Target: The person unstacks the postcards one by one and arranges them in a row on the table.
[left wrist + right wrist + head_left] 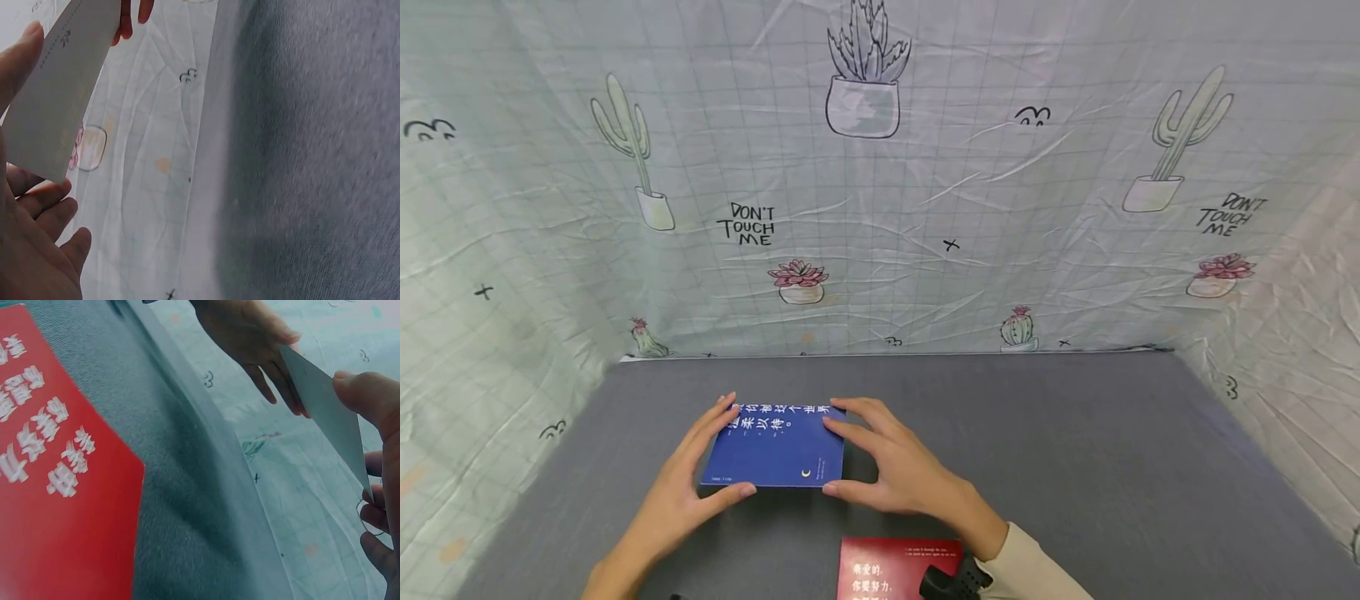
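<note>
Blue card [775, 448] with white Chinese writing, pinched by left hand [681, 487] and right hand [895, 467]; behind it, backdrop [880, 183] reading "DON'T TOUCH ME"; red card [887, 571] nearer.

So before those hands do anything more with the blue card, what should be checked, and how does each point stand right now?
1. Left hand holds the blue card by its left edge: ok.
2. Right hand holds its right edge: ok.
3. Card lifted off the grey table: ok, the wrist views show its pale underside in the air.
4. Card level: cannot tell.
5. Red card lies apart from the blue one: ok.
6. Table around the blue card free of other things: ok.
</note>
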Demonstrator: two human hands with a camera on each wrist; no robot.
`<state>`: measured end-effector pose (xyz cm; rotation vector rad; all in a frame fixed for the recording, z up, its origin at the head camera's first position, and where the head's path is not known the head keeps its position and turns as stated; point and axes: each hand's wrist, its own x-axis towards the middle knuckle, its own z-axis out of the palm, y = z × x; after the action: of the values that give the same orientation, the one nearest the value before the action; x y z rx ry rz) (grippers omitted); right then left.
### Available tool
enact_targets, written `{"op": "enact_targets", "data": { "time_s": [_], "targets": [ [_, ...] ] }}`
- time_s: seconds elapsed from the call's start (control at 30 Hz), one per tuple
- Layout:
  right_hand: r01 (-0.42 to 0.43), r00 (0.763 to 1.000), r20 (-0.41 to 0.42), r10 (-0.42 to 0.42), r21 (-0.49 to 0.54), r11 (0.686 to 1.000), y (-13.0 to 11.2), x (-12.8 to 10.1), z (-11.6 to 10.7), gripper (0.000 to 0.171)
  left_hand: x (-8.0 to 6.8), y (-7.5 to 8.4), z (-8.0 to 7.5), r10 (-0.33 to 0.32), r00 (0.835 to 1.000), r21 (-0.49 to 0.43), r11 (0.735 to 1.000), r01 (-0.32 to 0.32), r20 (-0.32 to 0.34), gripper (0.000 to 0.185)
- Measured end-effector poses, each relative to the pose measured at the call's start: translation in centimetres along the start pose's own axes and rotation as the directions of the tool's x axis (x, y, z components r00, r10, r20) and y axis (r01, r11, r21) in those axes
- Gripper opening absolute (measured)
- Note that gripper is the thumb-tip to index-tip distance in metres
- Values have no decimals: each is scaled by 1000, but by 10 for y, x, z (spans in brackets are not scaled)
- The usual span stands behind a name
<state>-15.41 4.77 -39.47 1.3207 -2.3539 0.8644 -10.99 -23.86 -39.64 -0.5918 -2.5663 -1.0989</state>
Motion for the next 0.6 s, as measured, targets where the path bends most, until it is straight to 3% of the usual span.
{"op": "enact_targets", "data": {
  "time_s": [0.3,0.6],
  "targets": [
    [-32,998,48,33,-25,999,4,17,12,66,2,-13,-7,-82,997,10,997,82,0,85],
    [-19,996,81,25,-78,997,10,36,26,66,7,-35,-16,-99,995,53,994,99,0,84]
  ]
}}
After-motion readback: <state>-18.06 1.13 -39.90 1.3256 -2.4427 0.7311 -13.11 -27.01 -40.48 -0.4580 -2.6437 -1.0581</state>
